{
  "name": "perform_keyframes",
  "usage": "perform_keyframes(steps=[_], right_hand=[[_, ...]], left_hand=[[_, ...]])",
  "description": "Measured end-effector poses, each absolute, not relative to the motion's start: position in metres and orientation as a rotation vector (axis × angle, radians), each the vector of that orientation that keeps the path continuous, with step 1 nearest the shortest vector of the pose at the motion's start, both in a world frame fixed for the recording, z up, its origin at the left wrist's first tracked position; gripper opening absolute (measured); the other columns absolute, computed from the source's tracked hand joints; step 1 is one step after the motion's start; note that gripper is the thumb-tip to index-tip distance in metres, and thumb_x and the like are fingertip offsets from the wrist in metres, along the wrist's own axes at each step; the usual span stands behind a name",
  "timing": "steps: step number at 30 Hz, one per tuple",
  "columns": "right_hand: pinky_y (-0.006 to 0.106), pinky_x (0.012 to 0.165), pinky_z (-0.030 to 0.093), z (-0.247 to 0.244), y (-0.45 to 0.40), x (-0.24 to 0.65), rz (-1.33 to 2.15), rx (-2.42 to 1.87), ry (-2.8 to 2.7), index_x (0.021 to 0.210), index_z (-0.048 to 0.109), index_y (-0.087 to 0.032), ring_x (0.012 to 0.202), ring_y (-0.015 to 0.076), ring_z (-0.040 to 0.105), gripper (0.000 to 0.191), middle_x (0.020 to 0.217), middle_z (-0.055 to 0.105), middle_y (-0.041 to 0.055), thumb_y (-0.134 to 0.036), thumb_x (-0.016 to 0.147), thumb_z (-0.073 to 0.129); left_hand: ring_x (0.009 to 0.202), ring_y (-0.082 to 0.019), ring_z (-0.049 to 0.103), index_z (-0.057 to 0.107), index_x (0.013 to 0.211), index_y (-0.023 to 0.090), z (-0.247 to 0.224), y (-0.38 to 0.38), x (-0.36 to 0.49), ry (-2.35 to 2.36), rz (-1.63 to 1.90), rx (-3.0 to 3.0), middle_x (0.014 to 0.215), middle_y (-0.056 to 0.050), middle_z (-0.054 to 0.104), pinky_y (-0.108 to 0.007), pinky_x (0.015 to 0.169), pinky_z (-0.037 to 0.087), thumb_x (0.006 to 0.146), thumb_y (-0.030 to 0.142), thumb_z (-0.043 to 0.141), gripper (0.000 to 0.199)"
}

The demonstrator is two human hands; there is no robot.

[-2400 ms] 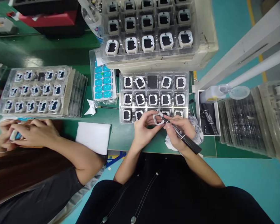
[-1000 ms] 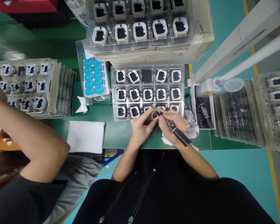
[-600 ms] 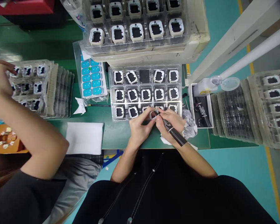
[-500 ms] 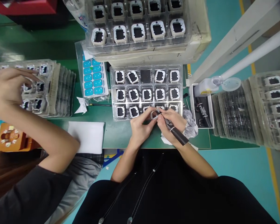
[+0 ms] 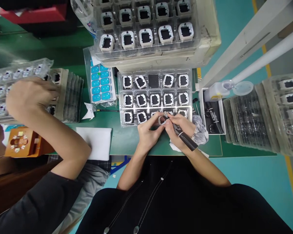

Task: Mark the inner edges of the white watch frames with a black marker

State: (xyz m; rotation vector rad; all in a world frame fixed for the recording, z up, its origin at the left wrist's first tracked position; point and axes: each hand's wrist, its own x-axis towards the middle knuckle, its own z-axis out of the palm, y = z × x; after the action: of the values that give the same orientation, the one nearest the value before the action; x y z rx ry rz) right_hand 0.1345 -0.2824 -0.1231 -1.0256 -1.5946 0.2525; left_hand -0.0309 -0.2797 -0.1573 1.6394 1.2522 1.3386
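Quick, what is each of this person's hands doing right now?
Left hand: closed on a small white frame part.
Right hand: closed on a black marker, its tip at the part.

Black marker (image 5: 184, 136), white frame (image 5: 161, 119), green table (image 5: 127, 138), blue stickers (image 5: 100, 83).

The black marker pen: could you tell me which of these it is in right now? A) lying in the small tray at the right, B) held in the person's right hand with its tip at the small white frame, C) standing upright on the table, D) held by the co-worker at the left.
B: the right hand grips the black marker pen, its tip against the small white frame that the left hand holds.
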Motion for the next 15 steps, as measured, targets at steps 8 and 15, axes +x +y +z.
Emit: perform_keyframes(steps=[8,15], right_hand=[[0.040,0.083,0.083,-0.1216,-0.2846,0.1329,0.328,-1.016,-1.570,0.110,0.074,-0.027,0.098,0.0256,0.093,0.014,0.092,0.086,0.0010,-0.014,0.107,0.077],[0.042,0.091,0.083,-0.1220,-0.2845,0.1331,0.361,-1.009,-1.569,0.110,0.075,-0.028,0.092,0.0234,0.090,0.020,0.091,0.084,-0.0015,-0.010,0.103,0.080]], left_hand=[[0.089,-0.019,0.089,0.088,0.133,0.023,-0.1542,-0.2794,-0.0314,1.200,1.343,1.473,0.105,-0.002,0.092,-0.034,0.094,0.080,0.097,0.033,0.096,0.038],[0.088,-0.018,0.088,0.088,0.131,0.023,-0.1537,-0.2796,-0.0298,1.227,1.348,1.523,0.104,-0.002,0.091,-0.033,0.094,0.080,0.101,0.032,0.089,0.031]])
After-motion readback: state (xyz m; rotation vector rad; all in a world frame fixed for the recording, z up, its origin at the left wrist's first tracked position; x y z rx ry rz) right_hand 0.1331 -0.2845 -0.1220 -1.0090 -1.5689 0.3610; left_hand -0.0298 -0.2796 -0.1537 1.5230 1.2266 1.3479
